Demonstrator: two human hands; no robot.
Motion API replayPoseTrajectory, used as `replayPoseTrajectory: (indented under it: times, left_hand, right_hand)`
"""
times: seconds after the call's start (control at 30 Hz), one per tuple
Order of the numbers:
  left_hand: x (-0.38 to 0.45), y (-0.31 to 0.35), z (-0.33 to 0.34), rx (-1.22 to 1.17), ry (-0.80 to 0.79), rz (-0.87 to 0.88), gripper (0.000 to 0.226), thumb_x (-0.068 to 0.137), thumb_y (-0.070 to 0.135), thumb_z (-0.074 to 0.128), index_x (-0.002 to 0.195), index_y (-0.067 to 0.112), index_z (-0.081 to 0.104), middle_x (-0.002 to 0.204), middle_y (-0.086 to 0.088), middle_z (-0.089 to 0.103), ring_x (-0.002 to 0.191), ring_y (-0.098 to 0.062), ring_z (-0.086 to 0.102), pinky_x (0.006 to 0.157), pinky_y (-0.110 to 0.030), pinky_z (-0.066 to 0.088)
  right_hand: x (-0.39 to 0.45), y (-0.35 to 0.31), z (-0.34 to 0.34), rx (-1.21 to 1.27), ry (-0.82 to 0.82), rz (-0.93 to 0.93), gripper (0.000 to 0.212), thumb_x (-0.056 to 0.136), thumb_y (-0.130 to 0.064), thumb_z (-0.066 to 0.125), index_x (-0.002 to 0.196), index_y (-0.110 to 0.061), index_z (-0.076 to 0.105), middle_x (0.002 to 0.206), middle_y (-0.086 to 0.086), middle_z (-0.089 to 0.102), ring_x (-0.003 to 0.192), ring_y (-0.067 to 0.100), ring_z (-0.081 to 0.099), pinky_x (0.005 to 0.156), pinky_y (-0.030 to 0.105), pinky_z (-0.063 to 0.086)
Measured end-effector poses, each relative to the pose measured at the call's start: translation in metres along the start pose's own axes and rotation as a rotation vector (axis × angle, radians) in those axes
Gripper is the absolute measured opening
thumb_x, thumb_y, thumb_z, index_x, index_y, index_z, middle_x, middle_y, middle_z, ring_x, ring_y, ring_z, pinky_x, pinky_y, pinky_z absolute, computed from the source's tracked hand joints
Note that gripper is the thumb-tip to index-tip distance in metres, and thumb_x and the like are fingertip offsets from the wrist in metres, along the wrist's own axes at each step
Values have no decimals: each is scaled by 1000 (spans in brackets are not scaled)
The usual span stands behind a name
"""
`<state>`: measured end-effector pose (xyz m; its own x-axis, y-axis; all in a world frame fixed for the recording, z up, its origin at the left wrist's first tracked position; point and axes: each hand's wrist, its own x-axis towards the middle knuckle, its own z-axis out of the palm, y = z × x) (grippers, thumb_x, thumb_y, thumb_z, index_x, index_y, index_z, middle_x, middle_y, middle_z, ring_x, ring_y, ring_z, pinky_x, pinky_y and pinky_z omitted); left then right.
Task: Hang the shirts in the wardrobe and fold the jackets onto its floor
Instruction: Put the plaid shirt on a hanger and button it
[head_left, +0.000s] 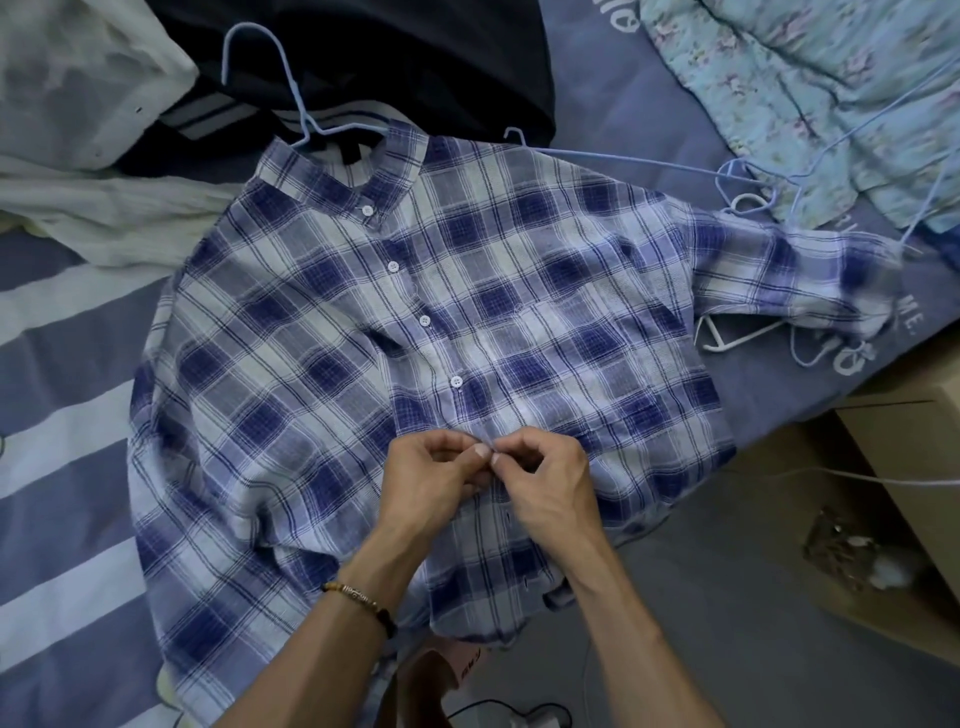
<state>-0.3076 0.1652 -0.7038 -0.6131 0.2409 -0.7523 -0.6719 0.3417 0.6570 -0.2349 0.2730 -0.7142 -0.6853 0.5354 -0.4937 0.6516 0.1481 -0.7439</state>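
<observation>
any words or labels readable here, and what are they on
"ello": end of a white word cut off at the top edge, printed on the bed sheet.
"ME.": white print on the same sheet, beside the shirt sleeve.
Pink tag at the bottom: writing too blurred to read.

A: Setting?
B: Bed (62, 364) with blue-and-white striped sheet, floral quilt (810, 88) top right.
A: Floor?
B: Grey floor (727, 597) lower right, cardboard boxes (904, 441) beside the bed, white cable (831, 475) across. Dim, even light.
</observation>
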Motion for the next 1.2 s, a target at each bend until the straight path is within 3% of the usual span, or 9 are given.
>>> replayPoseTrajectory:
  times: [0.17,0.27,0.43,0.57,0.77,0.87,0.93,1.03,1.2]
  left_hand:
    - [3,-4,4,115,53,76,7,85,11,76,78,10,73,71,-7,73,67,-19,71,66,-27,59]
    - [5,-8,7,97,80,67,7,88,12,72,83,9,69,72,-9,72,59,-16,67,58,-24,55]
    - [9,-17,16,335,-25,4,34,88,34,71,103,21,44,86,-7,66,56,-13,62,54,-27,54]
    - [1,-26,31,693,37,175,45,81,14,68,110,19,34,72,2,54,51,-11,49,41,-21,44]
    - [-6,-34,33,654,11,215,59,78,-4,65,118,20,29,74,-8,62,50,-17,55,39,-34,50]
    - [-16,-47,23,678,55,216,36,83,5,66,105,17,41,72,-3,62,51,-13,56,41,-22,47]
    - [-20,-56,16,717,84,199,9,85,12,67,83,13,59,65,-1,66,56,-14,62,51,-28,55]
    - [-18,-63,10,594,63,94,24,86,15,69,63,14,68,58,-2,69,60,-20,68,59,-35,59]
    - [-18,-63,8,403,14,-19,28,90,17,69,63,10,67,59,-4,70,60,-16,69,62,-32,59]
  right_hand:
    - [0,5,5,-6,83,56,12,87,-17,72,77,-23,69,72,-7,69,68,6,66,68,29,58]
    - [-5,6,3,-41,-1,54,11,88,-20,71,77,-24,73,70,-9,69,66,4,65,63,21,54]
    - [-14,35,-17,-46,74,111,20,95,-11,60,88,-28,70,85,-11,69,79,6,66,74,27,56]
    - [-21,55,-21,-76,47,130,27,93,-5,60,82,-28,69,88,-12,69,80,5,66,73,21,55]
    - [-26,63,-11,-136,52,21,15,90,-12,66,101,-19,74,96,-10,68,87,3,63,80,20,52]
    - [-29,64,-1,-222,62,-79,14,92,-19,65,103,-18,73,94,-7,62,86,8,60,79,23,52]
    - [-30,62,6,-311,63,-117,10,94,-23,63,98,-18,70,91,-6,57,82,9,56,73,24,48]
    - [-26,54,7,-441,7,-121,10,95,-26,60,89,-18,63,90,-5,55,81,11,55,74,29,49]
    - [-28,49,2,-488,-53,-121,8,96,-24,58,89,-20,58,95,-5,53,86,12,53,76,27,46]
